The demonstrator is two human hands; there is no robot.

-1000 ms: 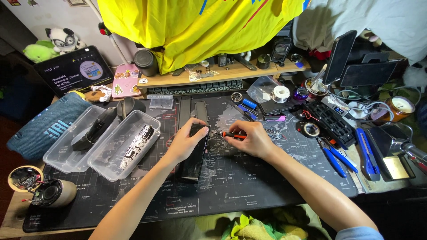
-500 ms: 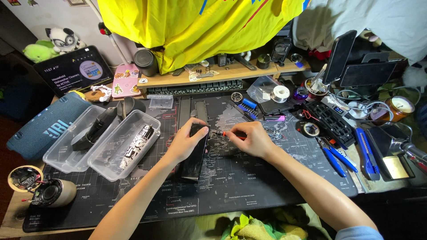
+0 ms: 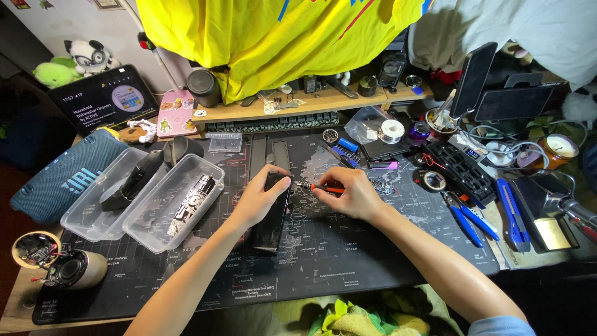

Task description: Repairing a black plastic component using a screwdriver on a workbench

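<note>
My left hand (image 3: 258, 199) grips a long black device body (image 3: 272, 218) that lies on the dark world-map desk mat (image 3: 348, 261). My right hand (image 3: 348, 194) holds a small screwdriver with an orange-red shaft (image 3: 323, 187), level, its tip against the device's upper right edge beside my left thumb. Two dark flat strips (image 3: 268, 154) lie on the mat just beyond the device.
Two clear plastic trays (image 3: 155, 205) with dark parts sit left, beside a blue cylindrical speaker (image 3: 59, 180) and opened speaker parts (image 3: 59, 264). A black bit case (image 3: 460, 168), blue-handled pliers (image 3: 472, 219), tape roll (image 3: 433, 181), candle (image 3: 559, 148) and tablet (image 3: 102, 98) crowd the edges. Yellow cloth (image 3: 280, 37) hangs behind.
Both hands stay on the device and screwdriver; the screwdriver has shifted only slightly at the device's edge.
</note>
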